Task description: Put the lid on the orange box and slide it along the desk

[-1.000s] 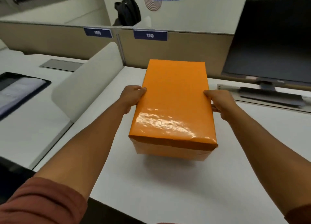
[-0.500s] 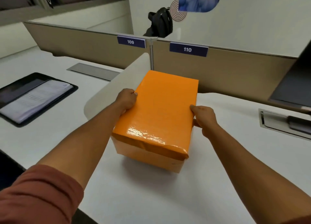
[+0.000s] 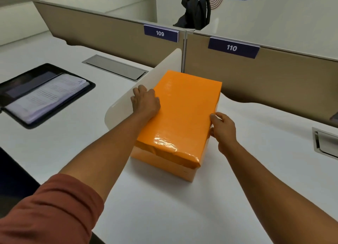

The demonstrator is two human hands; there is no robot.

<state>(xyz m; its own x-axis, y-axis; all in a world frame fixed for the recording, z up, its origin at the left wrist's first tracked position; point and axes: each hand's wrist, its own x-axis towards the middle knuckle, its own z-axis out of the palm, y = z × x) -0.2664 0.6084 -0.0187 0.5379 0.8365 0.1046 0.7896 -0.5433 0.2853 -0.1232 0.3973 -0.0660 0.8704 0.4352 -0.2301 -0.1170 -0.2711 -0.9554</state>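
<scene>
Head view: orange box (image 3: 180, 126) stands on white desk (image 3: 182, 207), far end near beige partition (image 3: 274, 82), left side just beside white divider (image 3: 146, 82). Lid (image 3: 184, 111) already seated on box, front edge a little crumpled. Left hand (image 3: 145, 101) presses on lid's left edge, fingers bent around it. Right hand (image 3: 223, 129) grips right edge, thumb on top. Judgement: lid step done; slide under way or near its end, release left.

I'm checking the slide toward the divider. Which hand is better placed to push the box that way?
Probably the right hand: it presses the orange box's right side, opposite the divider. The left hand sits between them.
</scene>
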